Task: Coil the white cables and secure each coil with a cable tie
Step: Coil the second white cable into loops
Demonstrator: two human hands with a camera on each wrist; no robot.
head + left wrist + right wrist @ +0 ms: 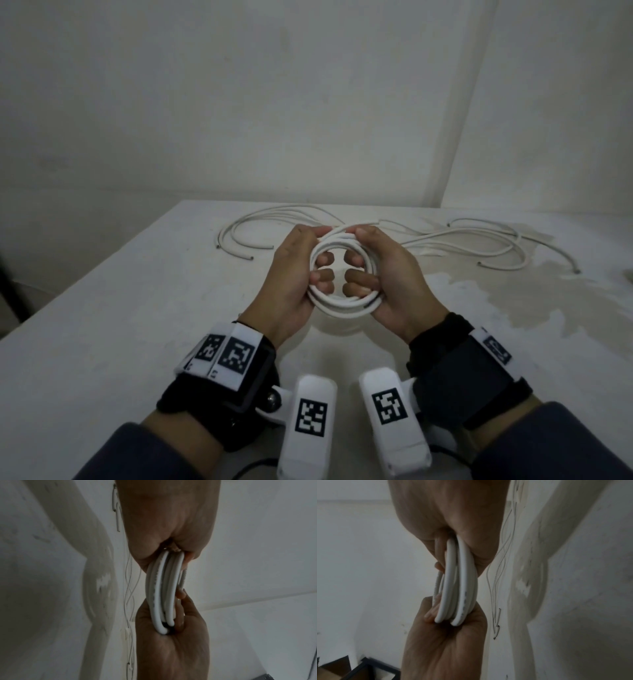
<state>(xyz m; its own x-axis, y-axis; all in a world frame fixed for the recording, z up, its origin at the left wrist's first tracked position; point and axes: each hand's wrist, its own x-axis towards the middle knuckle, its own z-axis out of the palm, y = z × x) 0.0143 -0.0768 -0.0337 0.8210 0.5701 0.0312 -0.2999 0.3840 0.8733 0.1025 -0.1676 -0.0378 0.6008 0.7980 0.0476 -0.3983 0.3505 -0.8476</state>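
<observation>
Both hands wrap the coil [343, 274], held just above the table [137, 291]: left hand [294, 277] curled round its left side, right hand [387, 277] round its right. Loose cables [462, 240] lie behind the coil. Keep the loops pinched flat and transfer to one hand before grabbing a tie; can't spot one here, the picture's murky.

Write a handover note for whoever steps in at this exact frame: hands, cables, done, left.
Left hand: grips the left side of the coil, fingers curled through its middle.
Right hand: grips the right side the same way.
The coil is held above the table. Loose cables lie behind the hands, left and right.
Done: one cable coiled.
Left: no tie on this coil, and no tie that I can make out; then coil and tie the rest.
</observation>
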